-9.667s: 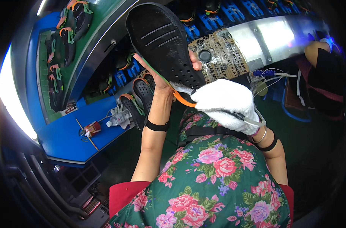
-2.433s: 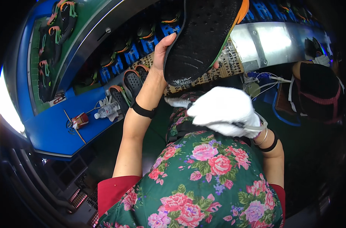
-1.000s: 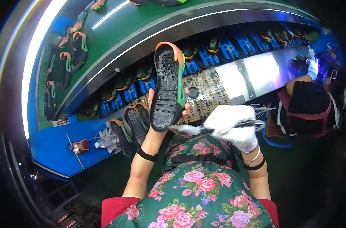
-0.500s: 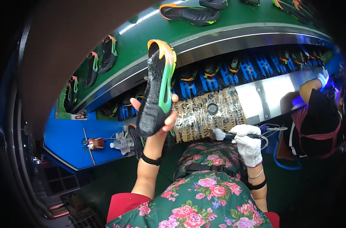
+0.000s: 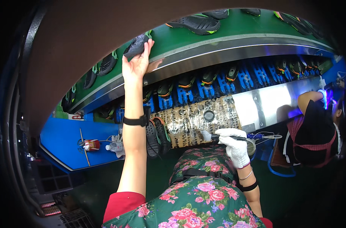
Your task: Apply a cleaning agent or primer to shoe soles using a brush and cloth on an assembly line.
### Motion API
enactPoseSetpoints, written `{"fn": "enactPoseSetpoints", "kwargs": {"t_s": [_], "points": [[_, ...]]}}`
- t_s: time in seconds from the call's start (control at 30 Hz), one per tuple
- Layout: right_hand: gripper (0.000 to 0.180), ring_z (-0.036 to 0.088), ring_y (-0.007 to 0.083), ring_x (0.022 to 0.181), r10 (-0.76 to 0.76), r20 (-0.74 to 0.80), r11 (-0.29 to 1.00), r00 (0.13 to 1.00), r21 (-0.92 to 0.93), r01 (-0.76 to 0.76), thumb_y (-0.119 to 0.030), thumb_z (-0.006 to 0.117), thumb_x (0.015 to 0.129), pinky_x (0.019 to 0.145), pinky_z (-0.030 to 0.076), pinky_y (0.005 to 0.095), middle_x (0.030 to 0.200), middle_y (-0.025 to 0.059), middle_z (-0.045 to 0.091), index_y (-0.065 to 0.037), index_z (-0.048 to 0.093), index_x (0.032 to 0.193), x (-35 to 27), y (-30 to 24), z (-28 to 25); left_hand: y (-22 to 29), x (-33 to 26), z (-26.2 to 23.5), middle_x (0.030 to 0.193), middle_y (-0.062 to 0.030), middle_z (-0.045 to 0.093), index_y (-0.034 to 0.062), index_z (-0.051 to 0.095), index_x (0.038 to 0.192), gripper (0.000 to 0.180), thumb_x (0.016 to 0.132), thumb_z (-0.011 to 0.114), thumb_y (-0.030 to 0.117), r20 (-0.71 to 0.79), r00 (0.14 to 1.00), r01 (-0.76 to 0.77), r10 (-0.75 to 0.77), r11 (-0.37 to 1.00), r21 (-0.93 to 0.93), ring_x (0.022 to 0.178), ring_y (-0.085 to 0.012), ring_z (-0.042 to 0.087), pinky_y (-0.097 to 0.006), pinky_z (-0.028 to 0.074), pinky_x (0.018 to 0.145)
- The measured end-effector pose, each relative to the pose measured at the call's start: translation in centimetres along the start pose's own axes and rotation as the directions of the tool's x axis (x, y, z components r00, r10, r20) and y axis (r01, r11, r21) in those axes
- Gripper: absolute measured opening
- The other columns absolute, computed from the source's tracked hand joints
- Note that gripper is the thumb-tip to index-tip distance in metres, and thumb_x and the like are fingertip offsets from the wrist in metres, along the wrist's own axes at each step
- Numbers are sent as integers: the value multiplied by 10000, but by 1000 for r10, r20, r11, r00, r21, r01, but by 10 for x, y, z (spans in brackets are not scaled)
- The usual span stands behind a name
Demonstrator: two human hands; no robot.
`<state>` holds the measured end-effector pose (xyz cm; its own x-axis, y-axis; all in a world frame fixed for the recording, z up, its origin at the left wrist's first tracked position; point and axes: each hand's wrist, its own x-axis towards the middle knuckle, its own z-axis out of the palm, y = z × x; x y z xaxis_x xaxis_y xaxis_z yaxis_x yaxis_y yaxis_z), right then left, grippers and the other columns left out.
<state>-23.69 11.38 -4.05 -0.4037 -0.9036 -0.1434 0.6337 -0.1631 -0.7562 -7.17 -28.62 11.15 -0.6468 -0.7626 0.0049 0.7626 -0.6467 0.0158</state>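
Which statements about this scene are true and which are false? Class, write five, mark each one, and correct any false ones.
1. The left hand holds a dark sole by the green surface. True.
2. The right hand holds a brush. True.
3. Both hands wear gloves. False: the left is bare; only the right wears a white glove.
4. The plastic bottle is on the green surface. False: it is on the blue table.
5. The person's apron has a flower pattern. True.
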Motion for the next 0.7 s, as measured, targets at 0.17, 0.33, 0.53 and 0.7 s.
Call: {"fn": "enactPoseSetpoints", "kwargs": {"t_s": [0.17, 0.33, 0.53, 0.7], "points": [[195, 731, 195, 782, -2, -19, 997, 1000, -76, 1, 39, 735, 773, 712, 606, 301, 1021, 207, 766, 48, 762, 965, 0, 0, -4, 3, 15, 3, 1643, -359, 74, -114, 26, 1580, 1020, 1022, 290, 698, -59, 977, -207, 207, 978, 5, 1521, -498, 196, -574, 322, 1223], [221, 730, 193, 915, 40, -16, 999, 999, -32, -41, 61, 725, 810, 853, 579, 306, 1044, 172, 775, 48, 771, 1025, -3, -2, -15, -62, -11, -15, 1611, -333, 252, -98, -18, 1580, 986, 1037, 389, 617, 13, 981, -195, 195, 980, 42, 1500, -418, 327, -539, 361, 1214], [196, 728, 192, 834, 16, -60, 999, 998, -39, -18, 46, 730, 805, 773, 590, 296, 1035, 189, 772, 46, 767, 998, -4, -4, -8, -170, 36, 0, 1302, -216, 606, -61, 451, 1473, 618, 964, 689, 194, 282, 952, -265, 121, -143, 954, 897, -242, 722, -352, 578, 800], [163, 726, 188, 787, -31, -102, 992, 994, -122, 19, 31, 733, 801, 720, 592, 290, 1037, 208, 769, 46, 763, 960, -8, -1, -10, -184, 61, 1, 1125, -104, 681, -14, 735, 1084, 194, 900, 701, 37, 276, 956, -200, 102, -465, 863, 722, -140, 698, -310, 596, 700]]}}
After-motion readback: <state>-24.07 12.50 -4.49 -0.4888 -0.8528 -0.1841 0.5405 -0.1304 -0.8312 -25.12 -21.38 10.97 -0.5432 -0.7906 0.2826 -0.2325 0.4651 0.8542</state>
